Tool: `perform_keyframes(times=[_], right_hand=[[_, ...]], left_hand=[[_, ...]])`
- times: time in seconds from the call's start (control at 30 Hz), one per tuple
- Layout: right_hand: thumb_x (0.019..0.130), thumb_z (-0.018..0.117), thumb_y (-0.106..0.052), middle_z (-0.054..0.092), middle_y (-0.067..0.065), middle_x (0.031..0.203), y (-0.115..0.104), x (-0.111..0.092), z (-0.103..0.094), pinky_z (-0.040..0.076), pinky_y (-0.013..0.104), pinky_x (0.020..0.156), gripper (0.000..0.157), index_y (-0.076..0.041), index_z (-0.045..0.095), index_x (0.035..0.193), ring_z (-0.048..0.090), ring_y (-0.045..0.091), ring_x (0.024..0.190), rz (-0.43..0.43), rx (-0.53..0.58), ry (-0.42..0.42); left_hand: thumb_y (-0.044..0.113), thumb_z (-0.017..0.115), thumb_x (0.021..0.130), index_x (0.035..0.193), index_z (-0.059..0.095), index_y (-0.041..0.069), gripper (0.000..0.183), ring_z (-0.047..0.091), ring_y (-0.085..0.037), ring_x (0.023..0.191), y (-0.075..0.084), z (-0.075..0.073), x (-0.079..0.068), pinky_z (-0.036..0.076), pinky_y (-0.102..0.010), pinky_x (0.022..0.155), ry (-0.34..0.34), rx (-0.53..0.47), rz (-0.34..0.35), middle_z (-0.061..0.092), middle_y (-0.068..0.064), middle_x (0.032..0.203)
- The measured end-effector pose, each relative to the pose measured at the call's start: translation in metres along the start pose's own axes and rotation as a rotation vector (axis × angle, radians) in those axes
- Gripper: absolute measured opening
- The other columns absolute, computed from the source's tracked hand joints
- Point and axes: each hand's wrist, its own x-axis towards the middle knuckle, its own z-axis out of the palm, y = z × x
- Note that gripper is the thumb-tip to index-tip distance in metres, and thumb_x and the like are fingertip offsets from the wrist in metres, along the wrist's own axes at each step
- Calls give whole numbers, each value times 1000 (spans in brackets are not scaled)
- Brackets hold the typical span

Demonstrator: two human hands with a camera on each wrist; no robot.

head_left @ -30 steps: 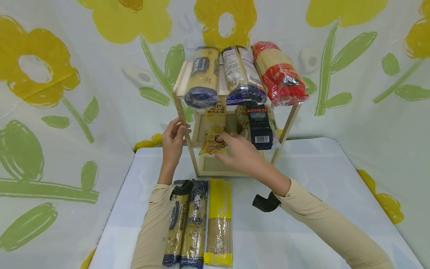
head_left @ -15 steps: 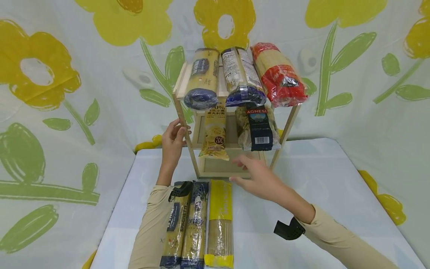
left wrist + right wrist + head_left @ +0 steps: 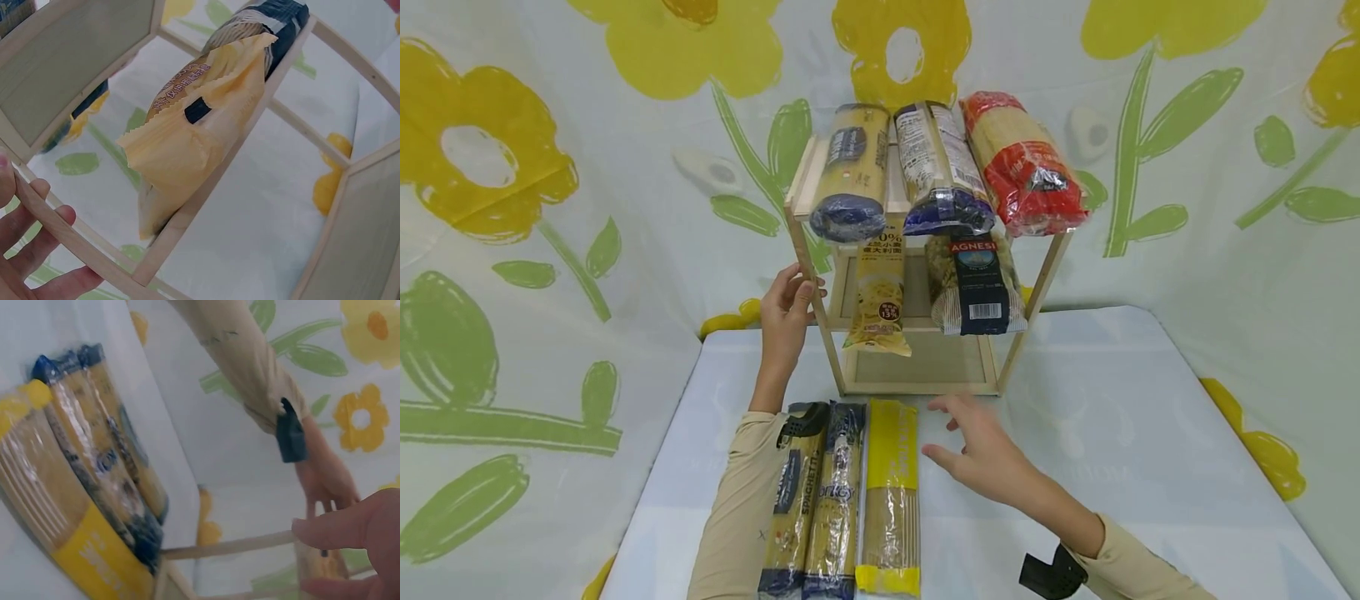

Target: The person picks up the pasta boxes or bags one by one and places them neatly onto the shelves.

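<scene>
My left hand (image 3: pixel 785 321) holds the left front post of a wooden rack (image 3: pixel 833 358); in the left wrist view its fingers (image 3: pixel 47 247) lie around that post. My right hand (image 3: pixel 981 450) holds nothing, its thumb and fingers spread apart, just right of a yellow pasta packet (image 3: pixel 891 492) lying on the table. Two blue-ended spaghetti packets (image 3: pixel 795 500) lie beside it on the left. A yellow noodle bag (image 3: pixel 880 296) and a dark-labelled Agnesi pasta bag (image 3: pixel 977 283) sit on the rack's middle shelf.
On the top shelf lie a blue-ended pasta packet (image 3: pixel 852 175), a white and blue packet (image 3: pixel 943 171) and a red-ended packet (image 3: pixel 1022 167). The rack's bottom shelf (image 3: pixel 917 371) sits low on the white table (image 3: pixel 1112 400). Flower-print cloth (image 3: pixel 647 208) surrounds the table.
My right hand has let go of the yellow noodle bag on the middle shelf and moved down and right, toward the table packets. My left hand stays on the post.
</scene>
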Motion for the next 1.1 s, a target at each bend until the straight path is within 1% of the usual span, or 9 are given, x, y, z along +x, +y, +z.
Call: perform_keyframes(times=[0.17,0.3,0.43,0.57,0.7,0.8,0.97,1.03,1.1], right_hand=[[79,78,-19,52,7,119,2,-8,22,48,31,71,51,-14,53,124,52,15,91,77,20,21],[78,79,-23,50,9,117,4,-12,36,47,33,70,56,-11,52,126,50,15,90,94,47,-8],[81,76,-28,49,12,119,9,-16,51,46,33,68,60,-9,48,130,50,18,91,124,79,-77],[82,74,-32,45,19,123,16,-20,70,45,31,62,68,-5,43,135,53,24,91,162,106,-117],[80,76,-36,37,27,128,25,-23,91,43,29,51,81,-4,35,141,56,23,75,208,100,-138],[77,78,-39,32,28,131,30,-24,106,40,30,46,89,-7,29,145,53,20,66,263,89,-139],[72,80,-44,32,30,132,37,-24,131,39,32,43,102,-9,23,149,57,30,75,342,89,-100],[70,80,-48,32,32,133,37,-24,141,39,32,42,107,-9,20,149,58,37,82,356,78,-78],[68,79,-54,32,34,134,37,-22,152,38,31,42,112,-9,18,150,56,44,92,355,33,-55]], left_hand=[[8,48,99,128,49,-8,34,61,-39,97,0,0,0,52,-55,74,3,14,1,61,-27,110],[8,48,99,129,48,-9,34,61,-40,97,-1,0,0,53,-53,73,5,26,2,61,-27,110],[7,48,99,130,48,-6,34,61,-38,97,-15,-2,4,55,-50,71,10,16,8,62,-26,111],[10,49,99,131,50,-2,34,63,-31,96,-28,-4,6,57,-44,69,19,2,8,63,-22,111],[15,50,99,130,52,2,34,65,-23,92,-32,-4,6,58,-35,68,33,0,19,65,-17,107],[17,51,98,128,53,3,33,65,-22,91,-32,-3,6,58,-33,67,38,-2,32,65,-15,106],[16,51,99,129,52,1,34,64,-26,93,-31,-3,6,57,-35,68,39,0,17,64,-19,108],[14,50,99,130,52,0,34,63,-28,94,-30,-3,6,57,-38,69,38,-1,7,63,-21,109],[11,49,98,130,51,-2,34,62,-33,95,-28,-2,6,57,-42,69,33,-5,3,63,-24,110]])
